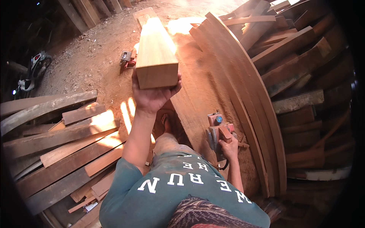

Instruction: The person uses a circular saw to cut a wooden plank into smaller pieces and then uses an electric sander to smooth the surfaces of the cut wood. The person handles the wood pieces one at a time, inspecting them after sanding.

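Observation:
My left hand [154, 99] is raised in front of me, its palm and fingers wrapped under the near end of a thick squared wooden beam [157, 74]. The beam stretches away from me, its top bright with sunlight. Lower and to the right, my right hand [229, 147] grips the handle of an electric hand planer [216, 133] with a blue knob. The planer is at the wide wooden plank [194, 85]; whether it touches the wood, I cannot tell. My left fingertips are partly hidden by the beam.
Long curved boards [243, 83] lie just right of the planer, beside a high lumber pile [296, 49]. More planks [64, 142] are heaped at left. A red and metal tool [127, 59] sits beyond the beam's left side. A motorbike [34, 72] stands far left.

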### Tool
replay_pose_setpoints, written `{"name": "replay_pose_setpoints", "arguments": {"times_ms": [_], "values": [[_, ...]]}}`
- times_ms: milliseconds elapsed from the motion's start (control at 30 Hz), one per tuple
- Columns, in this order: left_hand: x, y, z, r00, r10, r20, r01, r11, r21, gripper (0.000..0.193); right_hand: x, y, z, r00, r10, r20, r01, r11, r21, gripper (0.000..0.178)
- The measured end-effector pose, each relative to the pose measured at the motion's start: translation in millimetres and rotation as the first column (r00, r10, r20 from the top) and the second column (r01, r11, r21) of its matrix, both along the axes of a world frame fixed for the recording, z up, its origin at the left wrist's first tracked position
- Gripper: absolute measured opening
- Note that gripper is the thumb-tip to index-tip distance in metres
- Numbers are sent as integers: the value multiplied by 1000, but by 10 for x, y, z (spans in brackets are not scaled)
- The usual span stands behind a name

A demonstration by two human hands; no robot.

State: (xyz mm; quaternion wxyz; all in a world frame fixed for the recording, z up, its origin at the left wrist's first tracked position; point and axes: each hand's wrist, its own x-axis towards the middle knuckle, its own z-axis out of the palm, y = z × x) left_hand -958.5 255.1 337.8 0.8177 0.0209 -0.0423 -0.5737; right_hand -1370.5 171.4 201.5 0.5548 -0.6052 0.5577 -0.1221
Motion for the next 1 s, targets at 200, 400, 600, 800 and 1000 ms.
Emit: {"name": "replay_pose_setpoints", "arguments": {"times_ms": [200,400,600,800,1000], "values": [[79,-80,165,999,11,30,-11,1000,-29,99,-12,42,46,998,61,-27,-62,997,-49,42],[113,-145,210,1000,3,-16,-4,998,-56,98,-37,54,46,997,67,-34,-68,998,-15,46],[129,-170,224,1000,3,-12,-4,998,-67,97,-7,54,42,999,54,-6,-54,998,-22,42],[-127,90,-208,999,-17,-31,17,1000,2,102,4,30,-39,995,87,-40,-87,996,7,46],[-646,593,-1157,987,-60,-152,84,984,156,114,80,42,-134,969,201,-146,-212,975,-64,39]]}}
